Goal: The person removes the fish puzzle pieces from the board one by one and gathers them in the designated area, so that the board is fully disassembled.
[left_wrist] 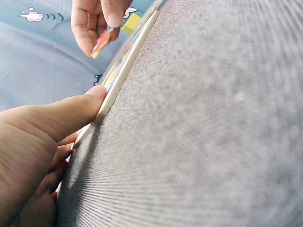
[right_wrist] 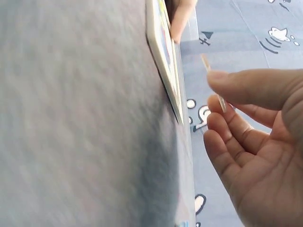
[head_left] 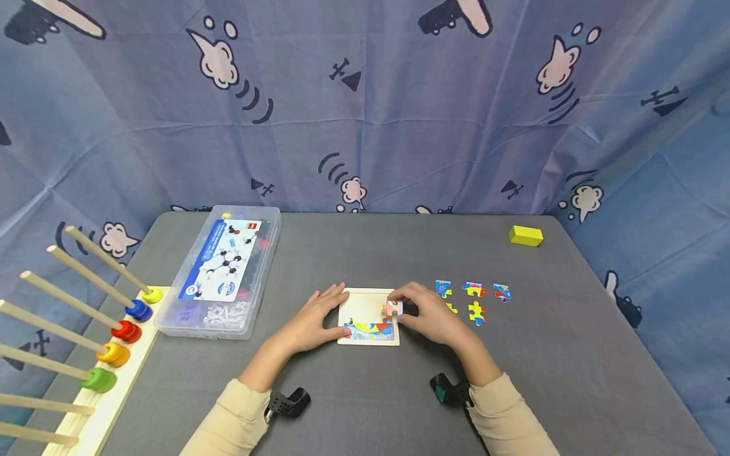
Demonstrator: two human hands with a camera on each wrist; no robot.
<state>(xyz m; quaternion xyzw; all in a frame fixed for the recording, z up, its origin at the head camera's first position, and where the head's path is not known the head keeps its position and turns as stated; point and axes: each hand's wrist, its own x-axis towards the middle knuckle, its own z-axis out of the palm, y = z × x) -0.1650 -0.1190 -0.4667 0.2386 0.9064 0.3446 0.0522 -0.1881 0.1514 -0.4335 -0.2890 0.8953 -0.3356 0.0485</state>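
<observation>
A shallow wooden puzzle tray [head_left: 365,305] lies on the table, with colourful pieces fitted along its near edge and bare wood above them. My left hand [head_left: 316,321] rests along the tray's left side, fingers extended. In the left wrist view its thumb [left_wrist: 78,111] presses on the tray's rim. Between thumb and fingers, my right hand [head_left: 429,315] pinches a pinkish jigsaw piece [head_left: 391,308] above the tray's right side. The right wrist view shows that piece [right_wrist: 221,101] edge-on, raised off the tray. Several loose jigsaw pieces [head_left: 477,313] lie to the right, some partly hidden by the right hand.
At the left stands a wooden peg rack [head_left: 122,386] with coloured rings, beside a clear plastic case [head_left: 259,278] with a molecule-model label. A yellow block [head_left: 526,235] sits at the far right of the grey table [head_left: 365,405]. A patterned blue curtain [head_left: 365,101] hangs behind.
</observation>
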